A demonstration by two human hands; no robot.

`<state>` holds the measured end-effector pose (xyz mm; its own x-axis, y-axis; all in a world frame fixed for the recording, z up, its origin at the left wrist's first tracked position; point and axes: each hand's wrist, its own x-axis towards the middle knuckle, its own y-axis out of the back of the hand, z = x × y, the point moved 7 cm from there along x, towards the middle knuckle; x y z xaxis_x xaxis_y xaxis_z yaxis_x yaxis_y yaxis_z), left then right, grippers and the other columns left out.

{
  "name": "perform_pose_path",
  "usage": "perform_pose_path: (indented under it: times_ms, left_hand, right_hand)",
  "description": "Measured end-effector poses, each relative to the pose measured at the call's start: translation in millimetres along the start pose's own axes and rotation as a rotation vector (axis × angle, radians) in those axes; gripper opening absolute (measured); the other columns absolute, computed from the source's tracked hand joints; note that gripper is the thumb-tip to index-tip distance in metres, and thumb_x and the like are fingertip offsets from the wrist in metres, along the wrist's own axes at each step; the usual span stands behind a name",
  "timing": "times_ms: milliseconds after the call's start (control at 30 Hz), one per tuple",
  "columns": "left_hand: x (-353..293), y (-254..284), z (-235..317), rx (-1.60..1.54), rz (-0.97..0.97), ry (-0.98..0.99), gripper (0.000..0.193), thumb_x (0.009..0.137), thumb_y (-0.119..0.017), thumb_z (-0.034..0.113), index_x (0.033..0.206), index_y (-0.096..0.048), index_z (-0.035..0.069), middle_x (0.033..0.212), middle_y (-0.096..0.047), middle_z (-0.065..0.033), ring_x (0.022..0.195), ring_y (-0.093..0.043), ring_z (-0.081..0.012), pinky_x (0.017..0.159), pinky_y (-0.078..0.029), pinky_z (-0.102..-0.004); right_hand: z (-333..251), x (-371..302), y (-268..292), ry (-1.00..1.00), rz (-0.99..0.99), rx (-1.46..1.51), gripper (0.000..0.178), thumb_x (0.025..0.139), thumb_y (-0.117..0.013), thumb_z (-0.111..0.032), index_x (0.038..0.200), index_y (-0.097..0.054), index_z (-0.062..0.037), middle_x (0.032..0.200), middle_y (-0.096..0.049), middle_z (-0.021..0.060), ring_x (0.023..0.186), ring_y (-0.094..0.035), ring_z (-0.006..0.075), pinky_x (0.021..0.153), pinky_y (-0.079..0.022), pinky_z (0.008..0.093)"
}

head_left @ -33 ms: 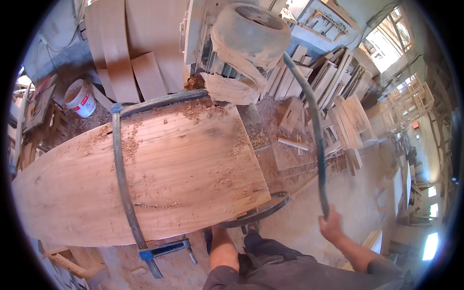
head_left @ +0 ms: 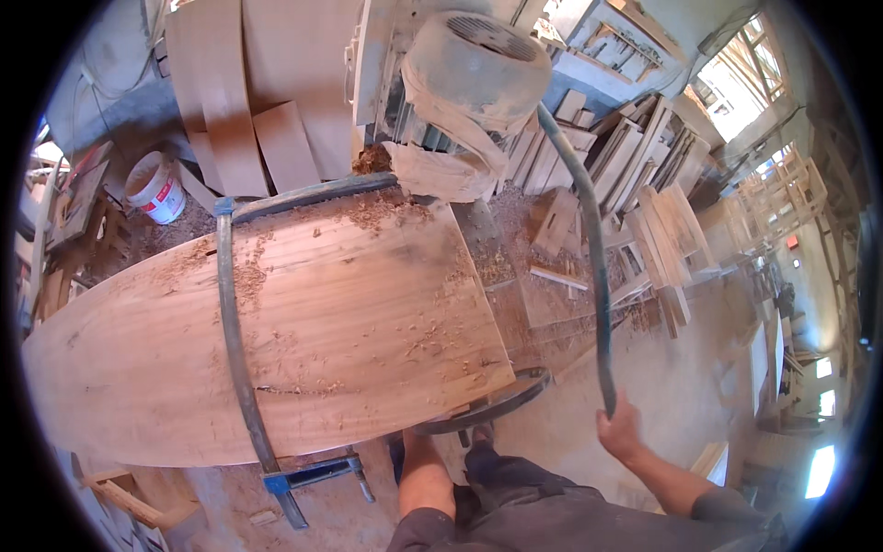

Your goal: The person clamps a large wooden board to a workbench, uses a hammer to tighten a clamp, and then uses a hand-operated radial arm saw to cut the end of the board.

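Note:
My right hand [head_left: 620,429] is closed around the lower end of a long dark bar [head_left: 595,262]. The bar rises away from me to the side of a dusty, round motor-like housing [head_left: 474,69]. On my left lies a wide wooden panel [head_left: 368,304] strewn with shavings, tapering toward the far left. A bar clamp [head_left: 235,340] with a blue head spans it. My left forearm [head_left: 427,478] reaches to the panel's near edge, where the panel hides my left hand. Close by, a dark curved rim [head_left: 497,405] sticks out from under the panel's corner.
Beyond the panel, another dark bar [head_left: 313,197] lies along its far edge. Tall boards [head_left: 216,101] lean at the wall beside a white bucket [head_left: 156,193]. Stacked planks [head_left: 635,138] and loose offcuts [head_left: 556,221] stand at the back right. Sawdust covers the floor [head_left: 681,368].
My right hand has shifted slightly left, and the long bar has swung left with it. The panel and clamp stay where they were.

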<state>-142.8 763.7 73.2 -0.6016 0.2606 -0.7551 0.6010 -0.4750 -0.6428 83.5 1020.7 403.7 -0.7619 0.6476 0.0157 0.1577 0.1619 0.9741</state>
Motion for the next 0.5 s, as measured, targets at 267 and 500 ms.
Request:
perform_pose_path:
  times_ms: [267, 500]
  left_hand:
    - [-15, 6, 20, 0.018, -0.043, -0.09, 0.025, 0.089, -0.061, 0.031, 0.104, -0.063, 0.011, 0.09, -0.064, -0.0074, 0.089, -0.062, -0.0258, 0.074, -0.054, -0.0431]
    - [-76, 10, 41, -0.027, -0.055, -0.251, 0.023, 0.089, -0.062, 0.031, 0.101, -0.064, 0.012, 0.087, -0.064, -0.007, 0.087, -0.062, -0.0255, 0.073, -0.054, -0.0427]
  right_hand:
    - [-23, -4, 31, -0.066, -0.159, 0.06, 0.032, 0.08, -0.063, -0.012, 0.106, -0.045, -0.0046, 0.067, -0.059, 0.0246, 0.068, -0.06, 0.0485, 0.062, -0.044, 0.057]
    - [-36, -17, 20, -0.051, -0.21, 0.11, 0.035, 0.081, -0.063, -0.012, 0.108, -0.044, -0.0037, 0.072, -0.061, 0.0269, 0.071, -0.06, 0.0499, 0.064, -0.043, 0.0584]
